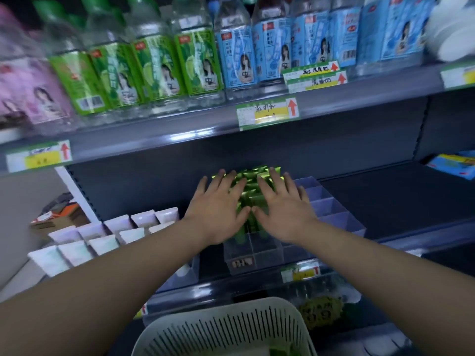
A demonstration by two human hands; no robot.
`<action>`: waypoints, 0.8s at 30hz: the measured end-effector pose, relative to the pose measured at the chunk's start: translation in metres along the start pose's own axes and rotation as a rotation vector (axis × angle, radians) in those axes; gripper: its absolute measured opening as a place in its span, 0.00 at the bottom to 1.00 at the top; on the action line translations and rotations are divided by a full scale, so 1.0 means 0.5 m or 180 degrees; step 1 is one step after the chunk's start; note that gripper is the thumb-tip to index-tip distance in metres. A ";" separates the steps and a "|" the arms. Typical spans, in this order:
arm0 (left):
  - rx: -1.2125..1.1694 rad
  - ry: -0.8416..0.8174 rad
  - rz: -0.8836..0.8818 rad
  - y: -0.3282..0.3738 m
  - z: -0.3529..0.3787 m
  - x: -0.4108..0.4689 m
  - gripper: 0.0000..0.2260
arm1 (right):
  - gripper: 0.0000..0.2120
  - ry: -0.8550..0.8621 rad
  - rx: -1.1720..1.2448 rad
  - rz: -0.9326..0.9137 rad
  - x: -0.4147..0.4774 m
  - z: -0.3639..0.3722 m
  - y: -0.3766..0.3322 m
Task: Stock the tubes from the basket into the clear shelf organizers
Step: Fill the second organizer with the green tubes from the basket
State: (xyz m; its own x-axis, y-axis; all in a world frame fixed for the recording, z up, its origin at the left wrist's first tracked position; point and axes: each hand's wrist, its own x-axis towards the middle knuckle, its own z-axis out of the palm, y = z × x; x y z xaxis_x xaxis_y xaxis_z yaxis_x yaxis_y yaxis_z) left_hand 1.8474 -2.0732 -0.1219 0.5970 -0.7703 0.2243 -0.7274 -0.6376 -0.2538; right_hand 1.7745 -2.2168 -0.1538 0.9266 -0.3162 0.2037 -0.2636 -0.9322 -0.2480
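Observation:
Several green tubes [248, 186] stand upright in a clear shelf organizer [253, 253] on the middle shelf. My left hand [218, 209] lies flat on the tops of the left tubes, fingers straight and spread. My right hand [282, 209] lies flat on the right tubes in the same way. The two thumbs nearly touch. The organizer's front cells show no tubes. A pale slotted basket [226, 330] sits below at the bottom edge, with a bit of green [279, 352] visible inside.
White tubes [102, 237] fill another organizer to the left. An empty-looking clear organizer [331, 206] stands to the right. Bottles with green and blue labels [195, 62] line the shelf above. A blue packet [455, 165] lies at far right.

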 end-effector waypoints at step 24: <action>-0.0465 -0.0384 -0.0369 0.015 0.116 -0.379 0.34 | 0.37 -0.0366 0.0052 -0.0591 -0.286 0.155 -0.131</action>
State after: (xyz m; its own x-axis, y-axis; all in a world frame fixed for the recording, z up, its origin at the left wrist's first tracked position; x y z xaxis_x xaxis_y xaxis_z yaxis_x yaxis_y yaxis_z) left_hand 1.7486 -1.9326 -0.2206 0.7093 -0.6932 0.1275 -0.6875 -0.7204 -0.0917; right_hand 1.6799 -2.0967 -0.2402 0.9836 -0.1163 0.1381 -0.0821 -0.9693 -0.2319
